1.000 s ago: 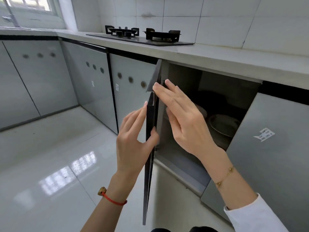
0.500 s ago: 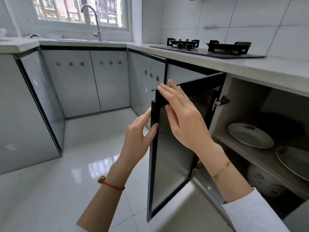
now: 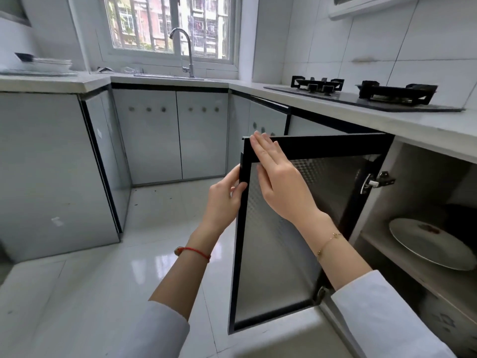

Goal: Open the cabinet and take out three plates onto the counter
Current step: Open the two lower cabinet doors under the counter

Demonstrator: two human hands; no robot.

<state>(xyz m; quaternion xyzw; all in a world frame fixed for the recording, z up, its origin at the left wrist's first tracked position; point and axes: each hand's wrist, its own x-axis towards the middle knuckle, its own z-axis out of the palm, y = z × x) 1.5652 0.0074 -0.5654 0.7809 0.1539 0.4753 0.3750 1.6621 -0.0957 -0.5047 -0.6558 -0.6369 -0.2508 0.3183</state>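
The black-framed glass cabinet door (image 3: 296, 228) stands open. The left hand (image 3: 224, 200) pinches its edge; the right hand (image 3: 281, 184) lies flat on it, fingers straight. A white round plate (image 3: 428, 244) sits on the shelf inside.

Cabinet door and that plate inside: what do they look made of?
Cabinet door: dark frame, likely metal, around a patterned translucent panel, glass or plastic; dotted texture shows. Plate: probably glazed ceramic, white and glossy with a small printed motif.
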